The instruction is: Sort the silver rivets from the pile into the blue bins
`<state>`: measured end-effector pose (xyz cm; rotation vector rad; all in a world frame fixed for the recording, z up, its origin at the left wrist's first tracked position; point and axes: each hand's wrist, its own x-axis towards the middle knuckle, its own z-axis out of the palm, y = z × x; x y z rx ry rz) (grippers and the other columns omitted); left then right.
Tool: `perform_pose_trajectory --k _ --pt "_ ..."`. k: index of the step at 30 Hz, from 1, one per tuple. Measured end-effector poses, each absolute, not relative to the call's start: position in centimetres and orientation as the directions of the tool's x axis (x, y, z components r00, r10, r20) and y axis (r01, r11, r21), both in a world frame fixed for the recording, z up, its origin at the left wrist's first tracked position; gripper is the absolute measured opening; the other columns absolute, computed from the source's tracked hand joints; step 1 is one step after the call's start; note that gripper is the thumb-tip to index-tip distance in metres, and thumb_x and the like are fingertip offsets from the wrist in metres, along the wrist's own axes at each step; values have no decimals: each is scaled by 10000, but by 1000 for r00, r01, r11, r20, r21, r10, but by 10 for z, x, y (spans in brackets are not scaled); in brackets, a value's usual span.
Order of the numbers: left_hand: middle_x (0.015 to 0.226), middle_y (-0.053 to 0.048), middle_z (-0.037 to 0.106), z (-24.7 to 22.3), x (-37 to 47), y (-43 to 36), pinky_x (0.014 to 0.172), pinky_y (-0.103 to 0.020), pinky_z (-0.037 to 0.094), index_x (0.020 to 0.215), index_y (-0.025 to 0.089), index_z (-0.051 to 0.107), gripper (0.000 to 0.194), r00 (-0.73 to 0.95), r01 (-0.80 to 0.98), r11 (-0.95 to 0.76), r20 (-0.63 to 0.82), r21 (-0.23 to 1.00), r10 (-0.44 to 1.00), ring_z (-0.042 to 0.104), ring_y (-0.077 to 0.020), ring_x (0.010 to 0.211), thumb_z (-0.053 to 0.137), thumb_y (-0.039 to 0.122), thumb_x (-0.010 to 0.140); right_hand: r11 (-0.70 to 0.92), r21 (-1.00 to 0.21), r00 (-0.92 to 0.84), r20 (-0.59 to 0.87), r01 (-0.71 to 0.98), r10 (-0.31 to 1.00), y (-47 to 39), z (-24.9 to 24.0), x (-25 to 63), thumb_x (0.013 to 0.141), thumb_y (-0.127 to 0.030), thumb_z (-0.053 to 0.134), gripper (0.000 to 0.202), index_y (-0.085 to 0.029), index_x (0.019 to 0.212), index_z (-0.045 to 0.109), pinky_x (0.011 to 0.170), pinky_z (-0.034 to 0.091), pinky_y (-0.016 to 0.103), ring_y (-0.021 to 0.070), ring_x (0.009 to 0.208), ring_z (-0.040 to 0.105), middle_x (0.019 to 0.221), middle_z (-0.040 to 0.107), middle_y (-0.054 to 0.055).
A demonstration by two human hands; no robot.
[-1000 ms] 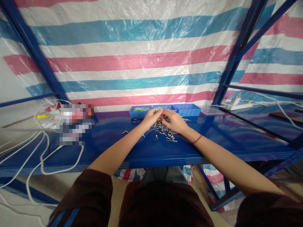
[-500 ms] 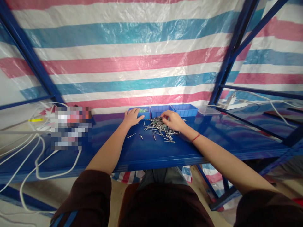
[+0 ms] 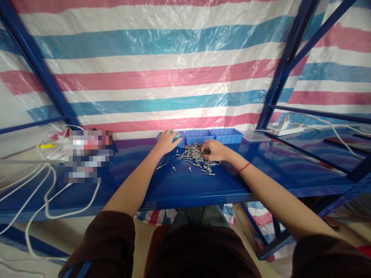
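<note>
A pile of silver blind rivets (image 3: 194,155) is spread over the blue tabletop, a few lying loose at its front. My right hand (image 3: 216,150) is at the pile's right side, fingers pinched round a small dark green piece (image 3: 206,151) whose kind is too small to make out. My left hand (image 3: 167,143) rests at the left blue bin (image 3: 182,141), fingers stretched and thumb apart. Light green pieces (image 3: 177,136) show inside that bin beside the thumb. Behind the pile stand the middle blue bin (image 3: 199,136) and the right blue bin (image 3: 228,136).
A clear plastic lid (image 3: 256,136) lies right of the bins, near a white power strip (image 3: 286,128). White cables (image 3: 48,189) hang over the table's left side. Blue metal posts (image 3: 278,77) frame the table, with striped sheeting (image 3: 162,73) behind it.
My right hand has shifted slightly right and down at the pile, and a dark green piece now shows in its fingers. My left hand has stayed at the left bin.
</note>
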<state>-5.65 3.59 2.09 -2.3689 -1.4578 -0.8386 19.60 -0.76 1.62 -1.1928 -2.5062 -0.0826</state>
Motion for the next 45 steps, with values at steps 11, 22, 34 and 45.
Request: perform_pose_trajectory --k 11,22,34,45 --pt "1173 -75 608 13 -5 8 948 -340 417 1113 215 609 336 735 496 -832 389 249 555 565 -205 1075 486 362 837 728 -17 -673 365 686 643 0 10 201 765 -135 575 238 -242 929 710 782 391 340 199 838 538 899 612 74" --pt "1140 -97 631 10 -5 13 864 -327 468 1189 193 544 484 466 452 -671 486 588 740 608 -198 999 564 459 785 548 -646 -355 417 531 837 -4 24 197 844 -344 460 264 -156 731 608 564 402 254 120 562 501 619 584 16" --pt "1007 -57 632 30 5 -11 777 -283 451 1044 205 607 229 435 666 -736 738 120 515 594 -177 907 450 275 893 -6 -990 -254 30 -139 967 -22 32 178 866 -524 426 390 -164 825 573 528 519 217 111 568 605 783 682 96" --pt "1104 -82 591 33 12 -15 899 -387 441 1138 234 599 377 429 608 -776 755 165 496 546 -217 1010 539 436 825 376 -922 -47 381 -93 923 -15 27 180 731 -172 626 117 -156 845 646 751 550 285 140 704 663 781 708 37"
